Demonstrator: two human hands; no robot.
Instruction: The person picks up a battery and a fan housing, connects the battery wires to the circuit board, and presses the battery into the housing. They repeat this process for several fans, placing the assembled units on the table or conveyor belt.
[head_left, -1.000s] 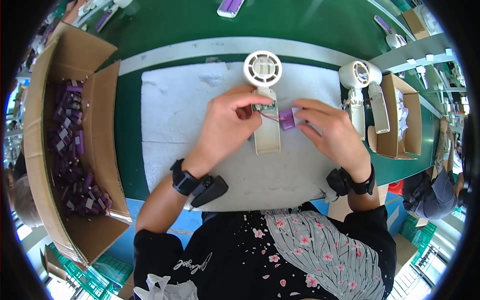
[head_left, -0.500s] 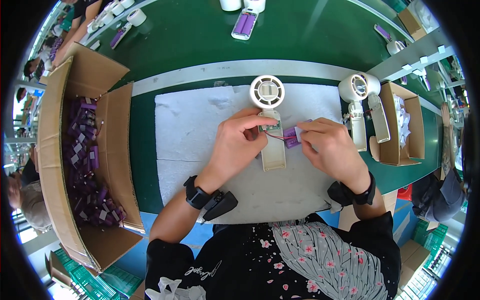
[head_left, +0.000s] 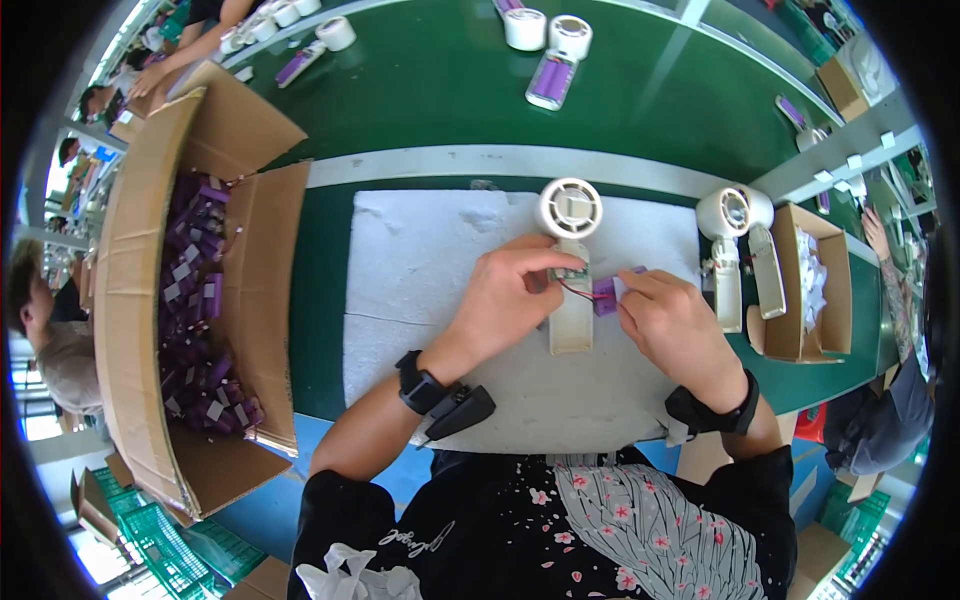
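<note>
A white handheld fan [head_left: 570, 207] lies on a pale foam mat [head_left: 420, 260], its round head away from me and its handle opened. Inside the handle shell [head_left: 571, 330], a small green circuit board [head_left: 571, 272] shows near the fan head. My left hand [head_left: 505, 300] is closed at the board, thumb and index finger by the wire ends; what they pinch is too small to make out. Thin red and dark wires [head_left: 578, 291] run from there to a purple battery pack [head_left: 605, 298]. My right hand [head_left: 675, 322] grips this pack beside the handle, covering part of it.
At left stands a tall cardboard box [head_left: 265, 330] with many purple battery packs [head_left: 195, 290]. Two open fans [head_left: 726, 285] lie at right beside a smaller carton [head_left: 835, 290] of white pieces. More fans rest on the green belt [head_left: 430, 90] beyond a metal rail. Other people work around.
My view has shifted, so the bench appears further right and lower. Both hands keep nearly the same place at the fan and battery pack. More of the fans on the belt shows.
</note>
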